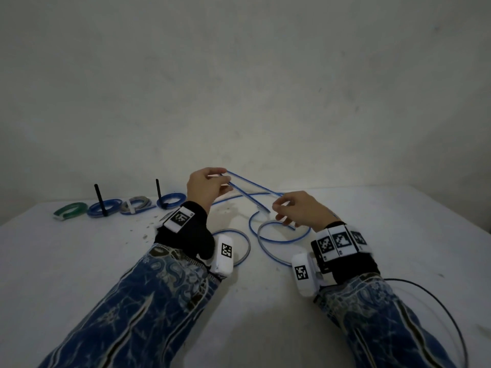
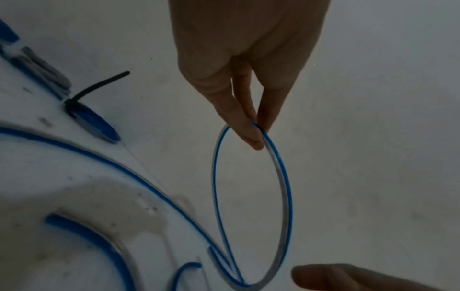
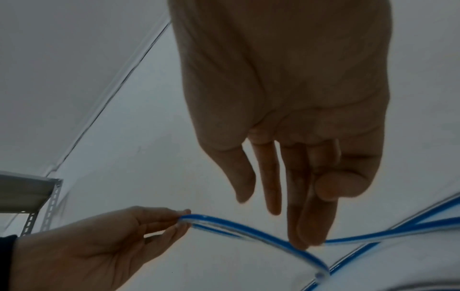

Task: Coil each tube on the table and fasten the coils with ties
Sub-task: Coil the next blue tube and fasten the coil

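A clear tube with a blue stripe (image 1: pixel 281 240) lies in loose curves on the white table (image 1: pixel 79 261). One stretch of it is lifted and bent into a narrow loop (image 2: pixel 286 187). My left hand (image 1: pixel 224 176) is raised above the table and pinches the top of that loop between thumb and fingertips (image 2: pixel 251 135). My right hand (image 1: pixel 277 207) is lower and to the right, at the loop's other end. Its fingers (image 3: pixel 306 242) are nearly straight and their tips touch the tube (image 3: pixel 248 229) where the strands cross, the thumb lying against the fingers higher up.
Several tied coils sit in a row at the back left: a green coil (image 1: pixel 70 211), a blue coil (image 1: pixel 105 208) with an upright black tie, a grey coil (image 1: pixel 135 205), another blue coil (image 1: pixel 171 200). A black cable (image 1: pixel 425 293) curves by my right forearm. Wall close behind.
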